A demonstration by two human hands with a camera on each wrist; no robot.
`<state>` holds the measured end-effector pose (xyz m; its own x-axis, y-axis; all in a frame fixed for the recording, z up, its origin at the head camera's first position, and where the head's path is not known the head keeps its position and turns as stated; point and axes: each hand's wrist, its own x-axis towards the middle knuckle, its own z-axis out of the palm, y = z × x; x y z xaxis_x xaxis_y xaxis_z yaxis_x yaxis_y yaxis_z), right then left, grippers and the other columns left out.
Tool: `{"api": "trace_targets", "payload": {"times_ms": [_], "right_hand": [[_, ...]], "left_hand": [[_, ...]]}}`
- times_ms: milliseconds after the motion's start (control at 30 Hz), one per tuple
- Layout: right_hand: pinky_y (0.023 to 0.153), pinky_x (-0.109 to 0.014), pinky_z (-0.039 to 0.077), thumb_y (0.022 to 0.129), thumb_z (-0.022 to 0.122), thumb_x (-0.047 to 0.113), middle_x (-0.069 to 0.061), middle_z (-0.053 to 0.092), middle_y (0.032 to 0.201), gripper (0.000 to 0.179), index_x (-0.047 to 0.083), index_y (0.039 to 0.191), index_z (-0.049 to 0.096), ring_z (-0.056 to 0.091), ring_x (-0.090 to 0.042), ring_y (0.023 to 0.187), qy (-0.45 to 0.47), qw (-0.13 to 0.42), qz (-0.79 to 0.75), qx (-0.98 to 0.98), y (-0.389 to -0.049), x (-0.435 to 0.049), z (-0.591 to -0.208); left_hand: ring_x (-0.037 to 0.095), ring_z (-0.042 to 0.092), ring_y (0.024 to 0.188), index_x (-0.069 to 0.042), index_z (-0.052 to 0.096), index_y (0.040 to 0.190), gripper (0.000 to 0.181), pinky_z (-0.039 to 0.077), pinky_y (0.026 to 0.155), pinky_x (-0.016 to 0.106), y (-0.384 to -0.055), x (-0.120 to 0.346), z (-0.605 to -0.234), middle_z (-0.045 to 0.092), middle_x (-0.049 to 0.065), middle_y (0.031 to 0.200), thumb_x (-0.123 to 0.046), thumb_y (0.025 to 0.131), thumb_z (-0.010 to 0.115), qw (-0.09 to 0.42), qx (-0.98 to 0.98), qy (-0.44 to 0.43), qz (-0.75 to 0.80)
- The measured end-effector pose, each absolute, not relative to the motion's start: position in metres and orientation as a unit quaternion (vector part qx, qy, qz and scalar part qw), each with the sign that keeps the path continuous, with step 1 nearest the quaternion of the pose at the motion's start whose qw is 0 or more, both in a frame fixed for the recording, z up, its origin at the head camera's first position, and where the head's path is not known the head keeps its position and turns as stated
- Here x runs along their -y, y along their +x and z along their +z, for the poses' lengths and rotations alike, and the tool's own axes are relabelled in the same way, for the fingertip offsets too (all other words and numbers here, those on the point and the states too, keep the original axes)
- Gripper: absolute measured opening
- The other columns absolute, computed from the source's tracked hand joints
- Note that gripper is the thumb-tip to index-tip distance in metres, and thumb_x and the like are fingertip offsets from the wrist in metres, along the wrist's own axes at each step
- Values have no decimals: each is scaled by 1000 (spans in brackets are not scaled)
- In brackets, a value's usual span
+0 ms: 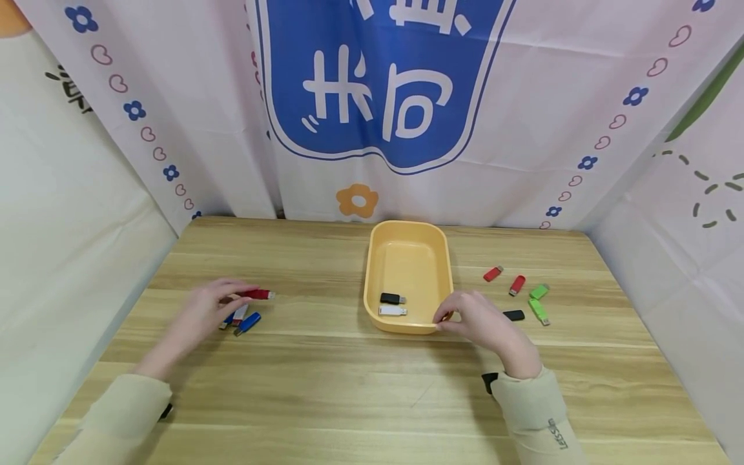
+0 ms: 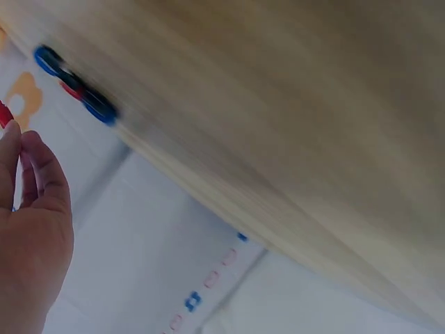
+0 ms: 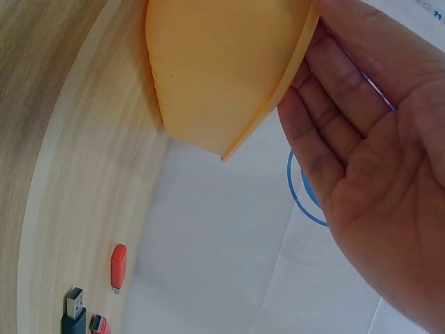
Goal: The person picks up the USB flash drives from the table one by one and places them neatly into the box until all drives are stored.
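My left hand [image 1: 203, 310] pinches a red USB flash drive [image 1: 259, 294] by one end, its metal plug pointing right. In the left wrist view the same red drive [image 2: 5, 115] shows at the fingertips. Just below that hand lie a blue flash drive [image 1: 248, 323], a silver-and-red one [image 1: 239, 314] and another blue one, partly covered. My right hand [image 1: 479, 320] grips the rim of a yellow tray [image 1: 409, 329] at its near right corner; some fingertips are hidden behind the rim in the right wrist view. A black drive [image 1: 391, 298] and a white drive [image 1: 392, 311] lie inside the tray.
Right of the tray are two red drives [image 1: 493, 273] [image 1: 516, 285], two green drives [image 1: 539, 292] [image 1: 538, 311] and a black drive [image 1: 514, 315], close to my right hand. A printed cloth [image 1: 232, 161] hangs behind the wooden table [image 1: 325, 387].
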<state>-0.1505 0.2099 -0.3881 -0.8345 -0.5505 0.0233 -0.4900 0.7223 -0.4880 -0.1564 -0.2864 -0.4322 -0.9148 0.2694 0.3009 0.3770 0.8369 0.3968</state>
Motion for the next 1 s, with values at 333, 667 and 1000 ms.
{"api": "trace_targets", "payload": {"times_ms": [333, 667, 1000], "right_hand": [[82, -41, 58, 85, 78, 16, 5, 75, 92, 5, 14, 89, 79, 68, -13, 88, -279, 64, -247, -926, -151, -210, -387], [82, -39, 58, 87, 77, 18, 6, 76, 92, 4, 14, 88, 79, 68, -11, 88, -275, 66, -248, -927, -150, -211, -388], [81, -35, 57, 87, 77, 19, 7, 75, 91, 6, 14, 87, 79, 67, -9, 87, -278, 62, -245, -927, -150, -210, -388]], "left_hand": [[20, 71, 84, -15, 75, 117, 28, 56, 69, 30, -163, 247, -424, 75, 11, 112, -14, 89, 74, 112, 942, -184, -257], [23, 72, 94, -13, 75, 117, 27, 57, 76, 37, -173, 204, -410, 73, 12, 118, -18, 91, 72, 96, 930, -197, -296], [16, 68, 82, -14, 76, 116, 26, 54, 67, 26, -181, 167, -404, 75, 8, 112, -17, 90, 73, 113, 919, -204, -317]]}}
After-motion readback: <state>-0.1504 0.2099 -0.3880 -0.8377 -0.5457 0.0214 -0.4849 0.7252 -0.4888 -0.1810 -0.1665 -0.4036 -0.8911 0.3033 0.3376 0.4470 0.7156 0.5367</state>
